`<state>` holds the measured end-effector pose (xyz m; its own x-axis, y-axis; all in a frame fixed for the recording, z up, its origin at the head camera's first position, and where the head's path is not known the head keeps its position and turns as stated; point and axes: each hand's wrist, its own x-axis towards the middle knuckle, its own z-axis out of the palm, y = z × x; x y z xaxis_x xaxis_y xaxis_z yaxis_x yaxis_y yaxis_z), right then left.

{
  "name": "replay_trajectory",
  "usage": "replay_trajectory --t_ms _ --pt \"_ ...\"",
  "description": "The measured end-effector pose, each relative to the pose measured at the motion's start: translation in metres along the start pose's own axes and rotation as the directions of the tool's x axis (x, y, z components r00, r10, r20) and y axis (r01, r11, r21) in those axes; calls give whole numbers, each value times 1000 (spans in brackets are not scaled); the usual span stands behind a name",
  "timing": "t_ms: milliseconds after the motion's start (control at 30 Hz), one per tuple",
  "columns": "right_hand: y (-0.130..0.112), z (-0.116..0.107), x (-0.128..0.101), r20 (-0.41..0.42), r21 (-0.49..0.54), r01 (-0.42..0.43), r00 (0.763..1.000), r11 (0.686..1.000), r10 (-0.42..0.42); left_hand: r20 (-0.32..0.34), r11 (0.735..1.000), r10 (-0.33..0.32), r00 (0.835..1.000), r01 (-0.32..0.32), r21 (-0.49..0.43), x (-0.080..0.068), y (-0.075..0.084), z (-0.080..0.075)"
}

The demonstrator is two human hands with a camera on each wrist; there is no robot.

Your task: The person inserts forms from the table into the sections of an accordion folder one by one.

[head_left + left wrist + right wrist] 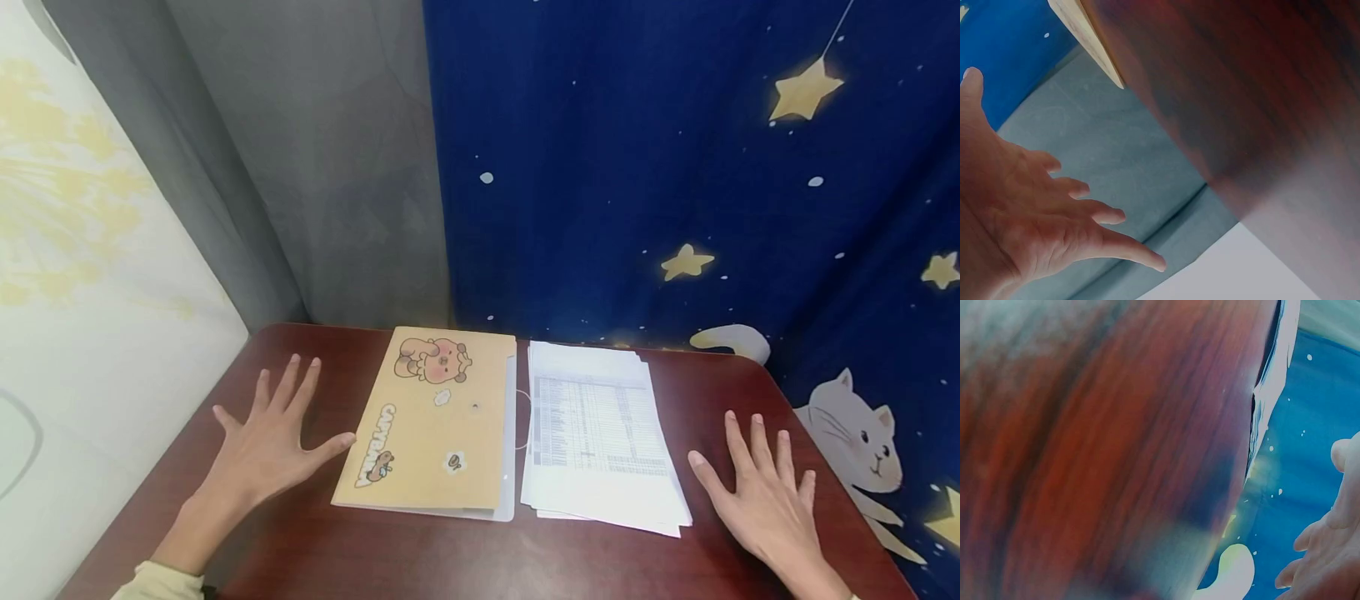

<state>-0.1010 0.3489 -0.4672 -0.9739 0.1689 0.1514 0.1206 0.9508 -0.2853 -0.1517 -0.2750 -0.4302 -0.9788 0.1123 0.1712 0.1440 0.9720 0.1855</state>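
Note:
A yellow folder (435, 421) with cartoon capybara pictures lies flat in the middle of the dark red-brown table (420, 558). Right beside it sits a stack of printed white sheets (600, 437). My left hand (273, 433) is spread with straight fingers just left of the folder, its thumb close to the folder's edge. My right hand (761, 483) is spread the same way just right of the paper stack. Neither hand holds anything. The left wrist view shows the splayed left hand (1035, 212) and a corner of the folder (1094, 40). In the right wrist view the paper edge (1272, 381) shows.
A grey curtain (322, 167) and a blue star-patterned cloth (675, 167) with a white cat hang behind the table. A pale panel (82, 275) leans at the left. The table's far edge and both side edges are close to the hands.

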Motion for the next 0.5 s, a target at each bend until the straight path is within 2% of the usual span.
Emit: replay_trajectory --t_ms 233,500 --pt "-1 1 0 -9 -2 10 1000 1000 -10 2 1000 12 1000 -12 -1 -1 0 3" --pt "-2 2 -2 -16 3 18 1000 1000 -18 -43 998 62 997 -62 3 -1 8 2"
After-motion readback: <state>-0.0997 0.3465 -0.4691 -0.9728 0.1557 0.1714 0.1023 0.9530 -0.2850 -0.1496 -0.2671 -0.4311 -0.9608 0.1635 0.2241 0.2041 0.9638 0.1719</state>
